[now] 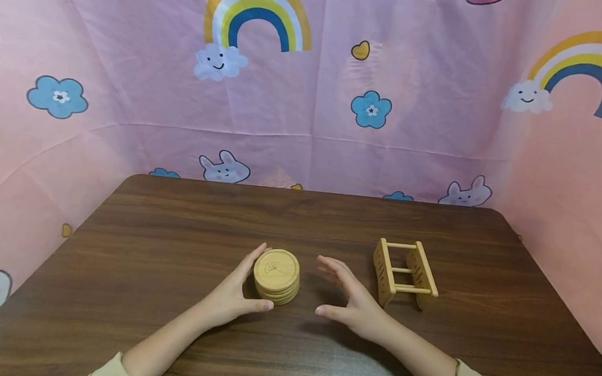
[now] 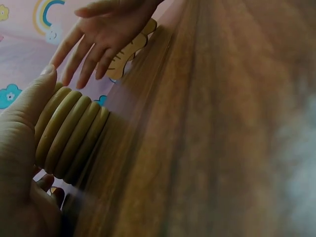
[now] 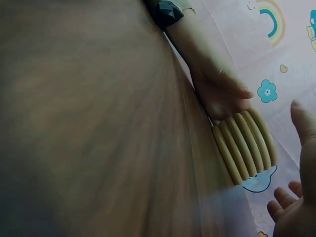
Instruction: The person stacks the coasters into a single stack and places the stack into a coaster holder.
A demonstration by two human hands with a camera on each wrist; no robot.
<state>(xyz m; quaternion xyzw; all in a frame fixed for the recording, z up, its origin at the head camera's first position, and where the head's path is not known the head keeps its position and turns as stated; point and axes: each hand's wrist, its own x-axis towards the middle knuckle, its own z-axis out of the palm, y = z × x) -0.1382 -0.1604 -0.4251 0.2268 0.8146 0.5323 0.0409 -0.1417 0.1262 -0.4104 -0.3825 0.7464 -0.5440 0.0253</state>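
Note:
A stack of several round light-wood coasters (image 1: 277,271) stands upright on the table, with a line drawing on the top one. My left hand (image 1: 233,293) is curved loosely at its left side, thumb in front and fingers behind; a gap shows between palm and stack, and whether the fingertips touch it I cannot tell. To the right of the stack, my right hand (image 1: 353,306) is held apart from it, fingers spread and nothing in them. Both wrist views show the coasters' rounded edges, the left wrist's stack (image 2: 69,131) beside the thumb and the right wrist's stack (image 3: 244,145) between the hands.
A small light-wood rack (image 1: 404,272) with slatted rods and cut-out side panels stands right of my right hand. The dark wood table (image 1: 175,220) reaches back to a pink and purple cloth (image 1: 306,108) printed with rainbows, flowers and rabbits.

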